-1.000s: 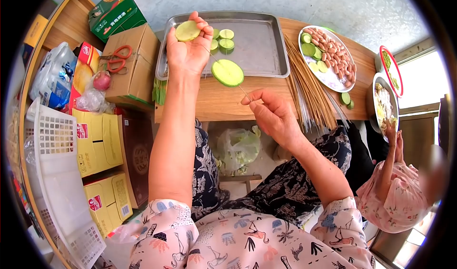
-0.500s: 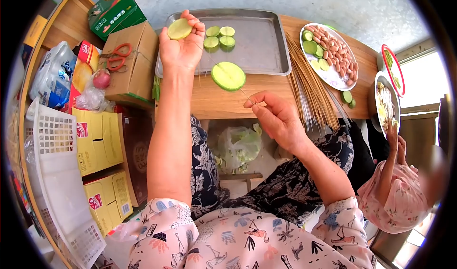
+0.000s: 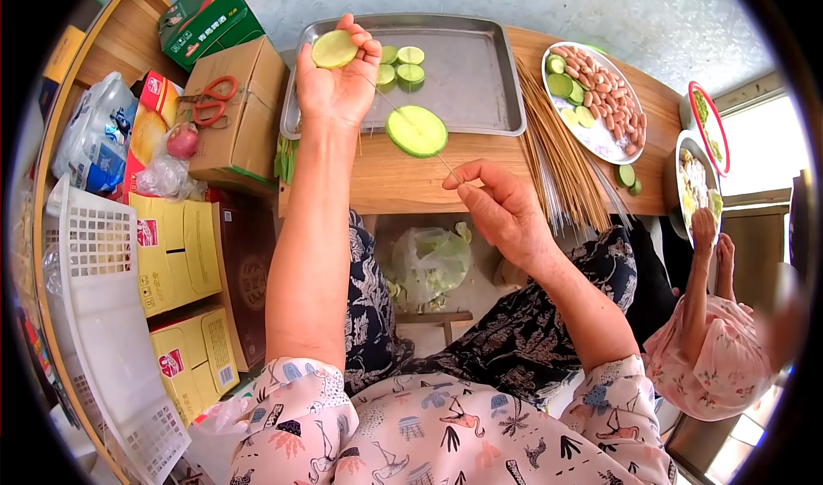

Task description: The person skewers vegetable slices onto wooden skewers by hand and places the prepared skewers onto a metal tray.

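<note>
My left hand, palm up over the left side of the metal tray, holds a round green slice in its curled fingers. Between thumb and forefinger my right hand pinches the lower end of a thin skewer. Another green slice is threaded on that skewer, above the wooden table. The skewer's upper end runs up toward my left palm; its tip is hard to make out. Green-skinned slices stand in the tray just right of my left hand.
Bamboo skewers lie right of the tray, beside a plate of sausage pieces and green slices. A co-worker's hands are at a bowl on the far right. Cartons, scissors and a white basket stand left.
My left hand has shifted slightly left, then back right, with its slice. The skewered slice has moved slightly right and up. The co-worker's hands have moved at the bowl.
</note>
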`<state>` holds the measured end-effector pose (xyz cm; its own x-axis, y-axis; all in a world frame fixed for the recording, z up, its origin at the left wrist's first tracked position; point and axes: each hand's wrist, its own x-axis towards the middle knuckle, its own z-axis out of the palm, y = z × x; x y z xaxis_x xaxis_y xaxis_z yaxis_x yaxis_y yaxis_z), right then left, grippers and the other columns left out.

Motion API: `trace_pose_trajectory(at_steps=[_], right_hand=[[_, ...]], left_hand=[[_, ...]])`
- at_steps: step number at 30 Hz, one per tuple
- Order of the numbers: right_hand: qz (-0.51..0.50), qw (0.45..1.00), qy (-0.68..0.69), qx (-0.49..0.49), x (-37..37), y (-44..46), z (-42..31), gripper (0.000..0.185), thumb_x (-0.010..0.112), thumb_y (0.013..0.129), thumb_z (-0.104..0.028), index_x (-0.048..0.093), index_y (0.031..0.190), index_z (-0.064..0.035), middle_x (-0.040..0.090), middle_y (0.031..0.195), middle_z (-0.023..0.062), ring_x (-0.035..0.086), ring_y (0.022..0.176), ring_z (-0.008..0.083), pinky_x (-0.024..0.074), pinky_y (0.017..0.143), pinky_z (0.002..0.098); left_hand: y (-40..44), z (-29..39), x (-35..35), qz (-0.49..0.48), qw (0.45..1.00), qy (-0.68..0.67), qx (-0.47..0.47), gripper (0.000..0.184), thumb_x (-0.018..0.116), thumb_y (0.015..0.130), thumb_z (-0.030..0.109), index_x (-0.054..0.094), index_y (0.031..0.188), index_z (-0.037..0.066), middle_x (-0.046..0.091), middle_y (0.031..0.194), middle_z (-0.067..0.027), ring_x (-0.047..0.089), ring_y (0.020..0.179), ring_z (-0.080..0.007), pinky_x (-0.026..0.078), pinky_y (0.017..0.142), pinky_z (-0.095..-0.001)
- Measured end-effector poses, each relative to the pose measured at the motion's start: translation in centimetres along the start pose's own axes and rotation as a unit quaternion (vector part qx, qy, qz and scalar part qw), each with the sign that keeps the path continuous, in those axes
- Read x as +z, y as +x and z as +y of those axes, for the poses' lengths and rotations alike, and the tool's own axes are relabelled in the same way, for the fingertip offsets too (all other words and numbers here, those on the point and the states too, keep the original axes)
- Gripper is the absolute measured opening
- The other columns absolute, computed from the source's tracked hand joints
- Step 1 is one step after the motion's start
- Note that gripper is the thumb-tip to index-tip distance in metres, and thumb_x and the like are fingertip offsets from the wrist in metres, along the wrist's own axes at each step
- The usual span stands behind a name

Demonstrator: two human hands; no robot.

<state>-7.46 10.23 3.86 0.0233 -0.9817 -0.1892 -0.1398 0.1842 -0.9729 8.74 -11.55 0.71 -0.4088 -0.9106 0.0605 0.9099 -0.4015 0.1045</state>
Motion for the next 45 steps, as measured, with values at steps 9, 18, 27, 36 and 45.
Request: trace_pose_trajectory(at_steps=[9, 18, 27, 36, 45], right_hand=[[0.004, 1.000, -0.008, -0.002, 0.2, 0.1, -0.2, 0.013, 0.050, 0.092, -0.010, 0.059, 0.099, -0.0052, 0.040, 0.058, -0.0069, 0.032, 0.055, 0.0023, 0.0284, 0.049, 0.0209], [0.007, 0.999, -0.034, -0.011, 0.1, 0.1, -0.1, 0.013, 0.050, 0.091, -0.010, 0.059, 0.099, -0.0046, 0.040, 0.057, -0.0053, 0.033, 0.054, 0.0031, 0.0291, 0.048, 0.0220], [0.011, 0.999, -0.049, -0.017, 0.1, 0.1, 0.0, 0.013, 0.050, 0.092, -0.010, 0.059, 0.100, -0.0041, 0.040, 0.055, -0.0047, 0.032, 0.053, 0.0035, 0.0280, 0.047, 0.0231], [0.026, 0.997, -0.076, -0.022, 0.2, -0.1, -0.2, 0.013, 0.052, 0.091, -0.010, 0.058, 0.101, -0.0047, 0.039, 0.052, -0.0041, 0.032, 0.050, 0.0040, 0.0271, 0.046, 0.0244], [0.027, 0.996, -0.078, -0.029, 0.2, 0.2, 0.3, 0.014, 0.050, 0.091, -0.009, 0.058, 0.102, -0.0044, 0.039, 0.053, -0.0036, 0.032, 0.050, 0.0040, 0.0274, 0.046, 0.0245]], left_hand=[[0.1, 0.2, -0.7, -0.041, 0.999, -0.003, -0.010, 0.063, 0.013, 0.098, 0.040, 0.048, 0.112, -0.010, 0.054, 0.092, -0.0174, 0.049, 0.080, -0.0241, 0.043, 0.076, -0.0364], [0.2, 0.4, -0.8, -0.043, 0.999, -0.002, -0.019, 0.063, 0.013, 0.098, 0.042, 0.049, 0.113, -0.009, 0.054, 0.092, -0.0165, 0.048, 0.080, -0.0235, 0.042, 0.076, -0.0365], [0.1, 0.0, -0.6, -0.044, 0.999, 0.018, -0.019, 0.062, 0.015, 0.098, 0.042, 0.048, 0.114, -0.008, 0.053, 0.092, -0.0160, 0.048, 0.079, -0.0225, 0.041, 0.075, -0.0359], [-0.4, -0.8, 0.7, -0.003, 0.998, 0.056, 0.001, 0.053, 0.023, 0.096, 0.036, 0.052, 0.108, -0.007, 0.054, 0.086, -0.0126, 0.048, 0.073, -0.0214, 0.042, 0.071, -0.0348], [-0.6, -1.2, 0.8, -0.009, 0.998, 0.056, -0.007, 0.051, 0.026, 0.095, 0.035, 0.052, 0.109, -0.006, 0.054, 0.085, -0.0131, 0.048, 0.072, -0.0208, 0.041, 0.071, -0.0342]])
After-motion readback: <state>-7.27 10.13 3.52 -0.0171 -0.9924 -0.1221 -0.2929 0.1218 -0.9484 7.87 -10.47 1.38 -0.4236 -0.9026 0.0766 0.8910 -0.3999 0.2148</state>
